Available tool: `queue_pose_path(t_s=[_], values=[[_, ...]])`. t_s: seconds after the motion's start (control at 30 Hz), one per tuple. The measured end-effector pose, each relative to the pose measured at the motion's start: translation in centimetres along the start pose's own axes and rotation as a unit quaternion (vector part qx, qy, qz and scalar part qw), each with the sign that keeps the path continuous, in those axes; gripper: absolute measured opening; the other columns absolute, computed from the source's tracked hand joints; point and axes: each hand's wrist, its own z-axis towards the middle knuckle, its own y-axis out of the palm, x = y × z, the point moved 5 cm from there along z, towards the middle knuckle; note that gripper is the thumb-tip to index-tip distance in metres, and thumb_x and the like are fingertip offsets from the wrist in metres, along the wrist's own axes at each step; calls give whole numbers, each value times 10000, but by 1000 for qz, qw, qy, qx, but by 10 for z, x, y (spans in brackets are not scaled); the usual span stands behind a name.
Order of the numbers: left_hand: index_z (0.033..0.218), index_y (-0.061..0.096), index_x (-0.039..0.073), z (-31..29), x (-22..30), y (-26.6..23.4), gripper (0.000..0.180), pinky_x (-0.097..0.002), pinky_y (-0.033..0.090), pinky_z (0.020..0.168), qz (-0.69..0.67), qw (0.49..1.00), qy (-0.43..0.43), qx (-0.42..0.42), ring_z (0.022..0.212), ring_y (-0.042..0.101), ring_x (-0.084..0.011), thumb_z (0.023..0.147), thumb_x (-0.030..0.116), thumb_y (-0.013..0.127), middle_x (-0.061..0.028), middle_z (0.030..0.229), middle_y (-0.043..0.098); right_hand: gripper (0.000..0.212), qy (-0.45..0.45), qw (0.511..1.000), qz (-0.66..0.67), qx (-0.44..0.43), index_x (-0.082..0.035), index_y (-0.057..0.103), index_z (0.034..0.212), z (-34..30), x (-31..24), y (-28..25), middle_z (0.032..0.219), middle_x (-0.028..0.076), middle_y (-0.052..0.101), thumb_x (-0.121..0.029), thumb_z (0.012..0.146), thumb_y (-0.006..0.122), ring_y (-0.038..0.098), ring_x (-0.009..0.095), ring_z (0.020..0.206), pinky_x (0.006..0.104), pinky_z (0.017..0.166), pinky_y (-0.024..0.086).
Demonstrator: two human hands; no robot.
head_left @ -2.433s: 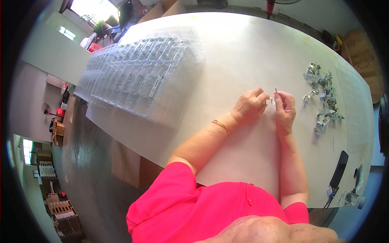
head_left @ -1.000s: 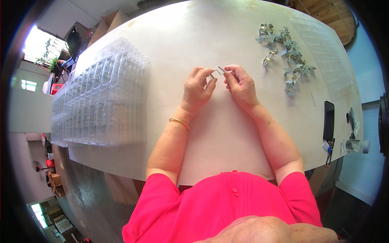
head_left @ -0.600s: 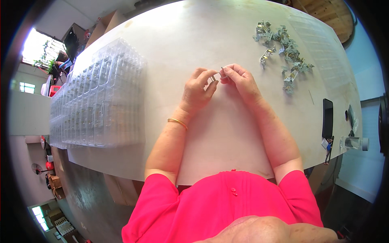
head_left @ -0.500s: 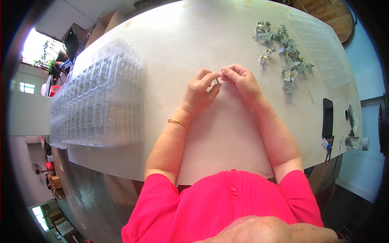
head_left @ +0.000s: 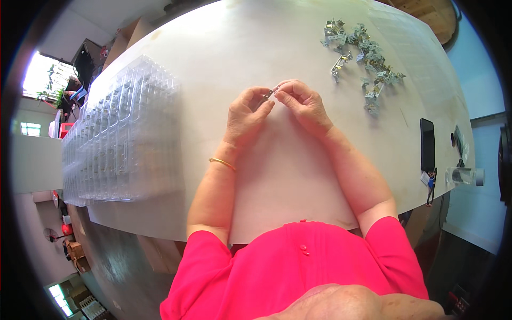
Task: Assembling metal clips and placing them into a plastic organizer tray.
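Over the middle of the pale table, my left hand (head_left: 247, 115) and my right hand (head_left: 305, 105) meet at the fingertips. Between them is a small metal part (head_left: 269, 94), mostly covered by my fingers. The left fingers are closed around it, with thumb and forefinger pinching. My right thumb and forefinger pinch at its other end. To the far right of my hands lies a loose pile of small metal bracket pieces (head_left: 373, 58), with silvery and brassy bits. One bracket piece (head_left: 340, 66) rests slightly apart from the pile, on its near left side.
Stacked clear plastic trays (head_left: 125, 138) with small parts inside stand on the left. A black phone (head_left: 427, 144), a clear bottle (head_left: 464, 176) and a blue-tagged key bunch (head_left: 431, 181) lie at the right edge. A clear sheet or tray (head_left: 421, 53) covers the far right of the table.
My left hand has turned, and the metal part now sits between both hands' fingertips. The whole view has shifted slightly. The pile and the trays look the same.
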Motion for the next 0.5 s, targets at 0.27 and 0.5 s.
queue_pose_path(t_s=[0.27, 0.5], values=[[1261, 569, -52, 4, 2, -9, 371, -315, 498, 889, -263, 964, -38, -33, 968, 628, -166, 1006, 207, 496, -125, 1167, 653, 111, 118, 953, 263, 96, -13, 647, 1002, 5, 11, -12, 1016, 76, 661, -116, 973, 616, 648, 154, 935, 300, 914, 541], [1296, 571, 12, 4, 6, -7, 352, -348, 482, 1032, -178, 983, 30, -23, 1209, 576, -189, 947, 7, 614, -137, 1301, 612, 111, 152, 929, 320, 104, -11, 625, 1008, 6, 15, -13, 1003, 77, 655, -113, 988, 588, 652, 164, 946, 326, 937, 560]])
